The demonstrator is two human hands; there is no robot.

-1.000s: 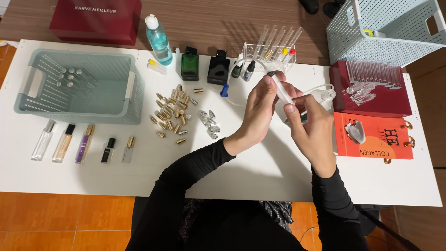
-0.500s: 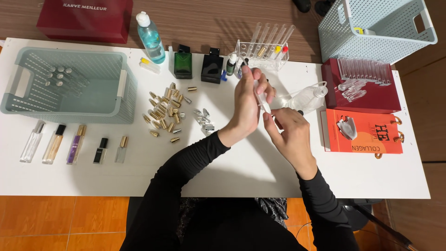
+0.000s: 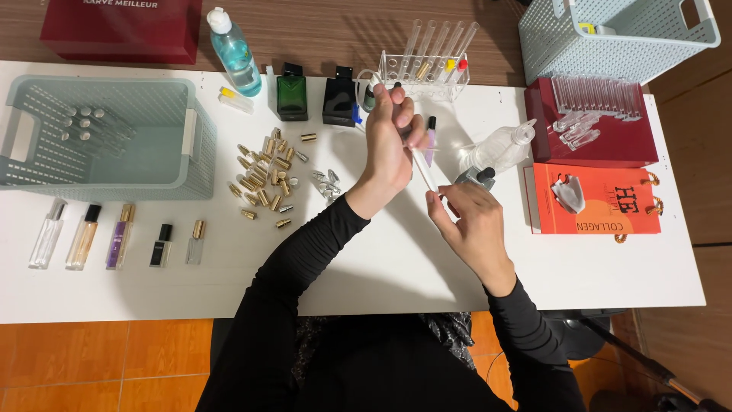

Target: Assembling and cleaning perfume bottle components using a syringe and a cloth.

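Note:
My left hand point(image 3: 390, 145) is raised over the white table point(image 3: 366, 259) and grips the upper part of a slim white tube point(image 3: 422, 166), like a syringe or pipette, held at a slant. My right hand point(image 3: 473, 221) pinches the tube's lower end with thumb and forefinger. A small purple vial with a black cap point(image 3: 430, 141) stands just behind the tube. A clear plastic bottle point(image 3: 499, 149) lies on its side right of the hands, and a dark pump cap point(image 3: 479, 177) sits under it, by my right fingers.
Gold and silver caps point(image 3: 267, 175) lie scattered left of the hands. Behind stand a green bottle point(image 3: 291, 95), a black bottle point(image 3: 339, 98) and a clear tube rack point(image 3: 424, 72). A grey-green basket point(image 3: 99, 137) and several small spray vials point(image 3: 114, 236) sit left; red and orange boxes point(image 3: 591, 202) right.
Both hands have shifted with the white tube. The left hand has slid up toward the tube rack, and the right hand has dropped to the tube's lower end.

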